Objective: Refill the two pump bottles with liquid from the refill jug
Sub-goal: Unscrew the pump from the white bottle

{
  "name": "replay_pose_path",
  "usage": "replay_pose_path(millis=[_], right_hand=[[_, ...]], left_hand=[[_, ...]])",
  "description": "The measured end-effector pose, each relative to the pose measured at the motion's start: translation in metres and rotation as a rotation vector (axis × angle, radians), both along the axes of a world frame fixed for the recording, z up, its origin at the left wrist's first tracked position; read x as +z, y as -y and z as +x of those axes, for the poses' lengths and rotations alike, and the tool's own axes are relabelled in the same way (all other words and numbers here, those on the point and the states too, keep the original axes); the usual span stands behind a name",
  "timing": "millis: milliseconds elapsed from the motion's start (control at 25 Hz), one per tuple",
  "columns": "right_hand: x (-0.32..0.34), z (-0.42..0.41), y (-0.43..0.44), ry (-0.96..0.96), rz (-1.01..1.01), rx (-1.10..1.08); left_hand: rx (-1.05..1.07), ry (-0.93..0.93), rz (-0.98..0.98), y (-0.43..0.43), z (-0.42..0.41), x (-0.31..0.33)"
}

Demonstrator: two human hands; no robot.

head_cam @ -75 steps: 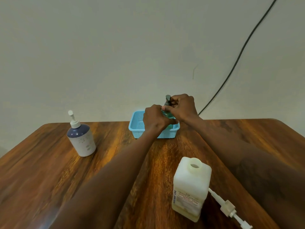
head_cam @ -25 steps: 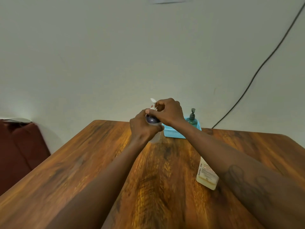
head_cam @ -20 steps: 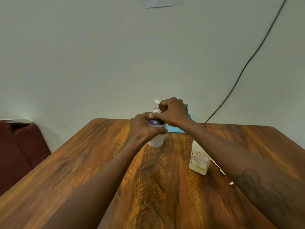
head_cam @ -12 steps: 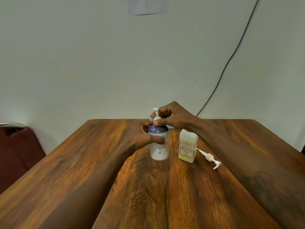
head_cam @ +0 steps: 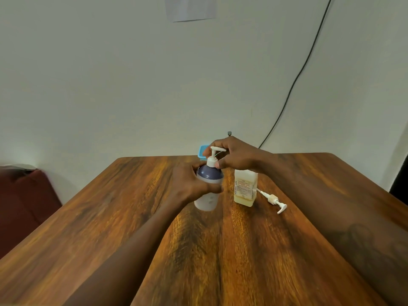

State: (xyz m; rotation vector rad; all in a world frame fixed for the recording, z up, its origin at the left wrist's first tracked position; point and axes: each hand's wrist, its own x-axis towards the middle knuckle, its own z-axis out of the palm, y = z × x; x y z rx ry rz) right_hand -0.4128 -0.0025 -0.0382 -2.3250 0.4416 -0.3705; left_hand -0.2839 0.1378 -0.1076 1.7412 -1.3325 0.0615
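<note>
A white pump bottle (head_cam: 207, 199) with a dark blue top stands upright in the middle of the wooden table (head_cam: 132, 217). My left hand (head_cam: 189, 184) is wrapped around its body. My right hand (head_cam: 236, 157) grips the white pump head (head_cam: 213, 155) at its collar. Right of it stands the pale yellow refill jug (head_cam: 245, 186), its top hidden behind my right wrist. The jug's loose white pump (head_cam: 273, 200) lies on the table to its right. The second pump bottle is mostly hidden behind my right hand; only its dark tip (head_cam: 229, 133) shows.
A light blue basket (head_cam: 202, 152) sits at the table's far edge, mostly behind my hands. A black cable (head_cam: 298, 78) runs down the wall. A dark red seat (head_cam: 24, 202) lies left of the table. A paper sheet (head_cam: 191, 7) hangs on the wall.
Both hands left the green bottle in the basket and took the white bottle at the left. They carried it to the table's middle beside the jug.
</note>
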Motion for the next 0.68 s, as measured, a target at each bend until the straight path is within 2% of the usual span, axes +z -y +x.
replay_pose_path(millis=[40, 80, 200, 280, 480, 600, 680], right_hand=[[-0.001, -0.002, 0.000, 0.012, 0.086, 0.053], [-0.002, -0.002, -0.001, 0.017, 0.058, 0.047], [-0.007, 0.004, -0.003, -0.016, -0.335, -0.150], [-0.009, 0.005, -0.002, -0.002, -0.431, -0.196], [-0.006, -0.009, -0.001, -0.024, -0.363, -0.069], [-0.001, -0.013, 0.003, 0.018, -0.361, -0.057], [0.002, -0.016, 0.008, 0.078, -0.352, -0.065]], left_hand=[[-0.001, -0.007, -0.007, 0.000, 0.000, -0.001], [0.007, -0.011, -0.007, 0.000, 0.000, -0.003], [0.039, 0.002, 0.003, 0.000, -0.006, -0.006], [0.014, 0.019, -0.004, -0.001, -0.008, -0.007], [-0.042, 0.038, 0.134, 0.000, 0.000, -0.011], [-0.057, 0.018, 0.273, 0.004, 0.015, -0.023], [-0.015, -0.009, 0.283, 0.004, 0.025, -0.032]])
